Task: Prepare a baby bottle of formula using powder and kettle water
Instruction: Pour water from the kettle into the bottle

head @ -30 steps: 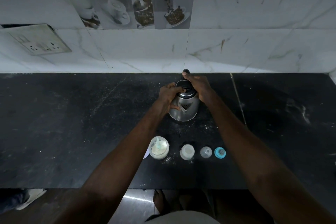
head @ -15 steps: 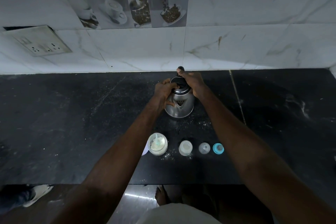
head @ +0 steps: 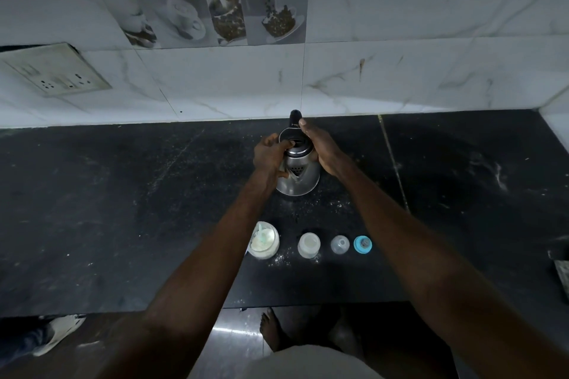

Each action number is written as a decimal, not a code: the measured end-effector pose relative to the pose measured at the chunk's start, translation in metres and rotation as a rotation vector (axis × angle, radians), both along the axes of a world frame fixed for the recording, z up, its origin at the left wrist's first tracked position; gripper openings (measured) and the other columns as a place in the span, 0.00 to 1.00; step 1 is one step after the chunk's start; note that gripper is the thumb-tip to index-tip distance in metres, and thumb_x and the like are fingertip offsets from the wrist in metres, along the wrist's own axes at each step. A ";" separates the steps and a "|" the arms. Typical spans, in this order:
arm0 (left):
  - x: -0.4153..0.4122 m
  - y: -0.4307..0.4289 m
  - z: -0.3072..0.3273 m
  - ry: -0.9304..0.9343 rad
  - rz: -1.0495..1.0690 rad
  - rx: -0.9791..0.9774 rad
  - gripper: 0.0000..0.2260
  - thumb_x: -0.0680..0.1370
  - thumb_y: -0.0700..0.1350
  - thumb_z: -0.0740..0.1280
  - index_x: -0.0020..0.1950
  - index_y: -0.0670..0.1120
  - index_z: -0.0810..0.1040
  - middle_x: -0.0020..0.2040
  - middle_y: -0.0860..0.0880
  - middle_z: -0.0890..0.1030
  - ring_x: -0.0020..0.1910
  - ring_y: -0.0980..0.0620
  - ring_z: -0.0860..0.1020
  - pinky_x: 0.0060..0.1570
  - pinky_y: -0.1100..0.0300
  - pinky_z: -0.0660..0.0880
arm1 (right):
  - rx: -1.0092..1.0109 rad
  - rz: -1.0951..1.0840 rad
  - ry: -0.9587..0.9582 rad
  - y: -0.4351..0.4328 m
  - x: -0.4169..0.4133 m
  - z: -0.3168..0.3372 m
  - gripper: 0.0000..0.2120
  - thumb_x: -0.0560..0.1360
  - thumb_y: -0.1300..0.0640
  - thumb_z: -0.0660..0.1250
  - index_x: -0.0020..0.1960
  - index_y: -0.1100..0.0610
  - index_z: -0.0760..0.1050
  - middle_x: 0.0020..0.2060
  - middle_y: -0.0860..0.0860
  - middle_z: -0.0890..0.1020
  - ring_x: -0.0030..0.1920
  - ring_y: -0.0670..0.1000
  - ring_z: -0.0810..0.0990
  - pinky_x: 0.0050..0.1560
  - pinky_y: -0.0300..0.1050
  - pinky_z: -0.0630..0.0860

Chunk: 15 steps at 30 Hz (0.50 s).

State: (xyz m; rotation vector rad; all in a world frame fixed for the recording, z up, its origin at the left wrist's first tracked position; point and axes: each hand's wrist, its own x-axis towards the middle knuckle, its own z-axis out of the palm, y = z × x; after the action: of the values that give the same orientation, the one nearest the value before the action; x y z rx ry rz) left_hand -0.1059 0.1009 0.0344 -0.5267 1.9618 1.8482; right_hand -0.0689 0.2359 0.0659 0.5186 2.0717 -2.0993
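Steel-bodied and upright, the kettle [head: 297,177] stands on the black surface [head: 123,209] near the tiled wall [head: 400,77], its spout [head: 296,170] facing the person and its black handle [head: 295,116] at the back. The left hand [head: 270,157] grips its left shoulder, fingers curled round the rim of the lid [head: 295,144] and thumb laid on the front beside the spout. The right hand [head: 320,148] lies along the right side of the lid, fingers fairly straight and close together, the foremost tip reaching the handle.

Both hands seem to be working the lid, and bare skin is on metal. If the water inside is hot, the wall may burn the left palm, and steam could catch the fingers above the opening when the lid gives. A lid that frees with a jerk could rock the kettle forward, since the pull is toward the spout.

Nearer the person, well apart from the kettle, stands a row: the open powder tub [head: 264,240], the bottle [head: 308,244], a clear cap [head: 340,244] and a blue ring [head: 362,244], with powder spilled around them. A tipped kettle would likely flood or topple them. The bottle's mouth looks narrow, so a hasty pour may miss it. Water running off the front edge would fall toward the bare foot [head: 271,329] on the floor below.
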 end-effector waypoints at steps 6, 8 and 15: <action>0.005 0.005 0.002 -0.018 0.140 -0.008 0.19 0.72 0.45 0.79 0.62 0.49 0.84 0.53 0.49 0.87 0.40 0.53 0.84 0.39 0.41 0.86 | 0.033 0.122 0.049 0.002 0.007 -0.001 0.25 0.90 0.51 0.53 0.71 0.72 0.71 0.66 0.72 0.78 0.64 0.65 0.80 0.74 0.68 0.71; 0.007 0.010 0.002 -0.009 0.194 -0.011 0.18 0.71 0.44 0.79 0.61 0.49 0.84 0.52 0.48 0.87 0.40 0.53 0.84 0.41 0.42 0.87 | 0.034 0.123 0.046 0.001 0.010 -0.002 0.27 0.90 0.49 0.51 0.71 0.72 0.71 0.66 0.71 0.78 0.68 0.70 0.78 0.74 0.67 0.71; 0.014 0.008 0.004 -0.009 0.223 0.038 0.18 0.70 0.45 0.82 0.58 0.49 0.84 0.50 0.48 0.88 0.39 0.52 0.86 0.36 0.48 0.87 | 0.071 0.162 0.037 0.006 0.021 0.001 0.29 0.90 0.44 0.45 0.76 0.62 0.71 0.71 0.61 0.78 0.71 0.58 0.79 0.76 0.57 0.73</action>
State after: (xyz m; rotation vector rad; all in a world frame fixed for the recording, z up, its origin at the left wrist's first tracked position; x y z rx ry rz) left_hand -0.0914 0.1089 0.0385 -0.7680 1.9235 2.0064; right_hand -0.0482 0.2415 0.0669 0.3104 2.1365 -1.9654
